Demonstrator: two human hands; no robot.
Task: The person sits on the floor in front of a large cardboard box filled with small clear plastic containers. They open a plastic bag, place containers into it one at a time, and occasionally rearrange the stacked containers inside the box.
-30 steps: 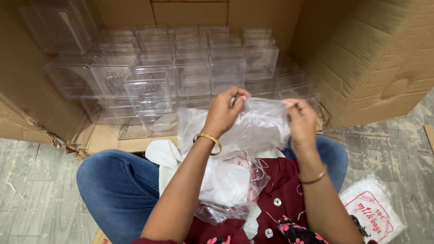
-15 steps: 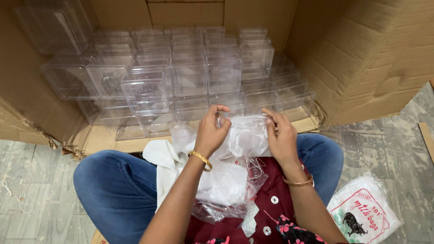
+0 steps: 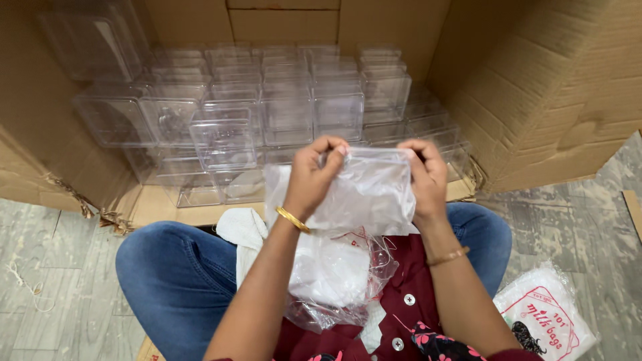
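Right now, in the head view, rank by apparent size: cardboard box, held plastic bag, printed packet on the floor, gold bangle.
1. Cardboard box
2. Plastic bag
3. Printed packet, though nearness to the camera makes 2 and 3 unsure
4. Gold bangle

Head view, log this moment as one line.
left hand: pinching plastic bag | right hand: pinching same bag | behind: clear boxes

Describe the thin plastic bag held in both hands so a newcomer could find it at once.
Start at the big open cardboard box stacked with clear containers. Just before it, the left hand and right hand pinch a cloudy plastic bag by its top edge; unlike the rigid containers, it is limp.
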